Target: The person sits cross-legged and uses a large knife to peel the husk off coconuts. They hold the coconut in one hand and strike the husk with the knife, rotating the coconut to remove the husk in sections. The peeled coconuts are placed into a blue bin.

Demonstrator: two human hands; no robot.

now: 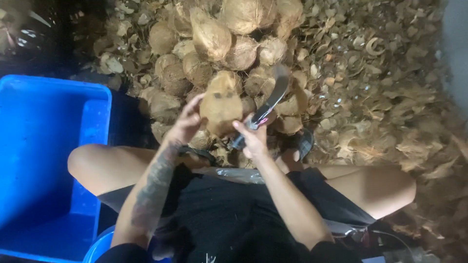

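- The left hand (pixel 184 124) cups the husked coconut (pixel 221 104), its grip spread around the shell, just in front of the coconut heap (pixel 219 44).
- The right hand (pixel 253 139) has its grip pressed around a curved knife (pixel 270 100), blade just right of the coconut.
- A glancing stroke off the rounded shell could send the blade toward the left fingers (pixel 195 104).
- The nut may roll if the hold loosens.
- The blue tub (pixel 95 122) lies well left of the coconut.

The left hand (pixel 185 124) grips a brown coconut (pixel 221 104), its fingers (pixel 194 103) spread up the husk's left side. The right hand (pixel 253 139) is closed round the handle of a curved blade (pixel 273 95) — the blade rises just past those fingertips, blurred. Beyond both sets of fingers lies a heap of coconuts (pixel 214 39); left of the left fingers, well apart, stands a blue tub (pixel 95 117).
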